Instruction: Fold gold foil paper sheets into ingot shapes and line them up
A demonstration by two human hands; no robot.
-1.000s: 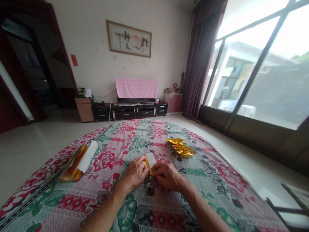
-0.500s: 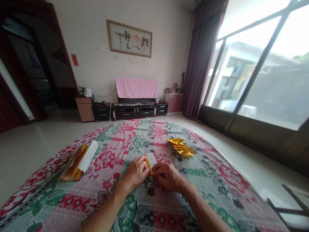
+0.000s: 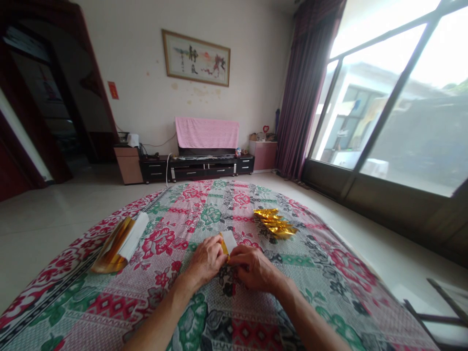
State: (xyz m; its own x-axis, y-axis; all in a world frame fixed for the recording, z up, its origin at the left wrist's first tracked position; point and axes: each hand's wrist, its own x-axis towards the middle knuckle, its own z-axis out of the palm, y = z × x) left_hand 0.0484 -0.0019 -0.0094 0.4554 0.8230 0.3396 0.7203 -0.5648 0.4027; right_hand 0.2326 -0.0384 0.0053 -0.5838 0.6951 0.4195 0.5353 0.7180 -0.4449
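left hand (image 3: 208,256) | right hand (image 3: 253,267) | both hold gold-white paper (image 3: 229,241) | tablecloth (image 3: 146,297) beneath

Paper (image 3: 230,240) partly hidden under hands (image 3: 209,256), forearms (image 3: 164,308) cut off below, window view (image 3: 420,141) blurred

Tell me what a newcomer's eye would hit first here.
Likely the shiny gold folds, right of centre on the flowered cloth. Then the left hand and right hand at a small paper, nearer the viewer. Beyond, a pink cover sits below the framed picture.
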